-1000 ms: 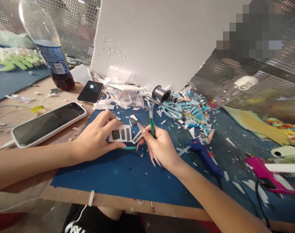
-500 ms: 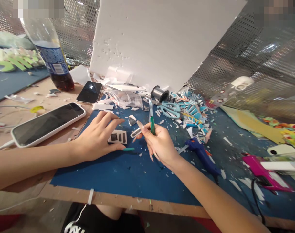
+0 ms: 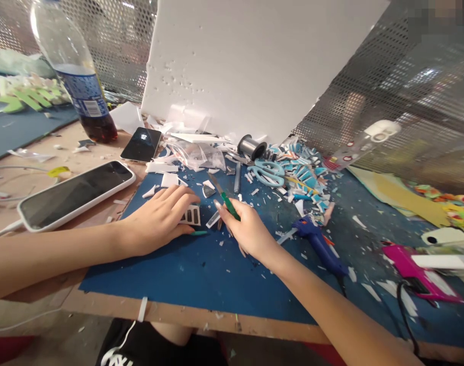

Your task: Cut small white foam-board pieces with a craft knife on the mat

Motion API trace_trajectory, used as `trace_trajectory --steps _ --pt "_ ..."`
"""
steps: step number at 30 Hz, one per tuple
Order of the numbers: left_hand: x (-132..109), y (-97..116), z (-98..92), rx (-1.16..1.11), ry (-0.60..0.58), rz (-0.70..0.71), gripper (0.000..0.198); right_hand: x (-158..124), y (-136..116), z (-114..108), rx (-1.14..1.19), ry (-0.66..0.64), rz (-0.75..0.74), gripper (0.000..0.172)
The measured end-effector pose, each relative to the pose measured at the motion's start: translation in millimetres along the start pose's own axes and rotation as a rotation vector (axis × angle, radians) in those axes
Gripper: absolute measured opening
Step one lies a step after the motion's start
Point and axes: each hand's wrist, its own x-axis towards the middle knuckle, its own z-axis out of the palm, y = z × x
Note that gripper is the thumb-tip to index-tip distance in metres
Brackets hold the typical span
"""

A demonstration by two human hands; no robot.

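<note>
My left hand lies low over the blue cutting mat, thumb apart from the other fingers. Under and beside its fingertips is a flat white piece with dark slots, partly hidden by the hand. My right hand grips a green-handled craft knife, its blade slanting up and to the left, clear of the slotted piece. By the right fingertips a small pale strip lies on the mat. A dark grey scrap is just beyond the blade.
Light blue scissors, a wire spool and blue-white scraps lie beyond the right hand. A blue glue gun and a pink tool are on the right. Phones and a cola bottle stand left.
The knife has swung from upright to leaning left. My left hand has shifted slightly downward over the slotted piece. White scraps beyond it and a grey stick behind the knife now show.
</note>
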Motion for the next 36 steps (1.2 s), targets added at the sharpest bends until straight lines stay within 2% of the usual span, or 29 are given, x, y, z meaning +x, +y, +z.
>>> trace_trajectory --steps 4,7,9,10,13,16,20,25,29,31,33,36 --pt "-2 -3 1.6 0.111 0.016 -0.042 0.028 0 -1 0 0.008 -0.032 -0.019 0.035" --pt "-3 -3 -0.5 0.275 0.079 -0.098 0.040 0 -2 -2 0.012 -0.075 0.017 0.035" --pt "-4 -1 -4.4 0.287 0.130 -0.063 0.044 1 -2 -3 0.047 -0.112 0.024 0.034" --pt "-5 0 -6.8 0.250 0.143 -0.007 0.042 2 -2 -4 0.071 -0.136 0.019 0.034" --pt "-8 4 -12.9 0.064 0.127 0.290 0.033 5 0 -4 0.106 -0.206 0.005 0.034" --pt "-9 5 -14.1 -0.029 0.074 0.483 0.038 8 2 -4 0.028 -0.183 -0.045 0.033" --pt "-7 3 -11.1 -0.091 -0.014 0.407 0.049 11 2 -3 -0.026 -0.187 -0.057 0.035" --pt "-5 2 -10.2 -0.130 -0.121 0.320 0.052 11 -4 -4 -0.098 -0.140 -0.047 0.039" --pt "-5 2 -10.6 -0.147 -0.152 0.304 0.051 8 -8 -23 -0.208 -0.085 0.000 0.037" --pt "-5 1 -10.9 -0.155 -0.163 0.296 0.051 5 -7 -38 -0.218 -0.075 -0.057 0.031" --pt "-4 1 -11.5 -0.166 -0.177 0.282 0.051 1 -4 -51 -0.230 -0.132 -0.128 0.030" --pt "-3 0 -12.6 -0.186 -0.202 0.265 0.051 -5 4 -59 -0.289 -0.230 -0.241 0.053"
